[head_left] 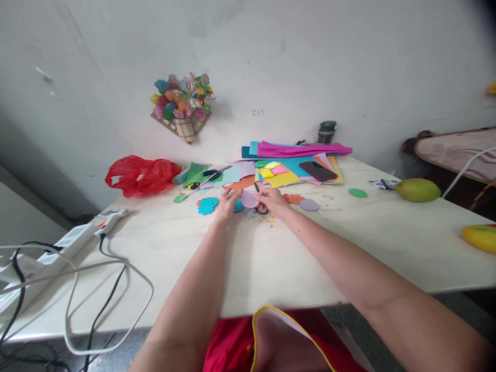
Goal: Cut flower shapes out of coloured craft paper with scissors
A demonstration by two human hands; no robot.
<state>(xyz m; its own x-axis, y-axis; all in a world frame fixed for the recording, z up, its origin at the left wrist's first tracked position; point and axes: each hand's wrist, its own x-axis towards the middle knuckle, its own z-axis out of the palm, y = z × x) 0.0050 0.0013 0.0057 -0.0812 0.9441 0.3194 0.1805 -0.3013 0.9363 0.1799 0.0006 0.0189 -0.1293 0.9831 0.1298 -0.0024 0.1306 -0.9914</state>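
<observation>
The right grip [273,201] pinches a lilac disc [248,200] over the desk [267,268]; the left grip [228,205] sits just beside it, hold indeterminable.

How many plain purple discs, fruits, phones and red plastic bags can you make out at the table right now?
Purple discs: 2, one in the right hand, one lying flat
Fruits: 2, one greenish, one yellow
Phone: 1
Red plastic bag: 1
Total: 6
</observation>
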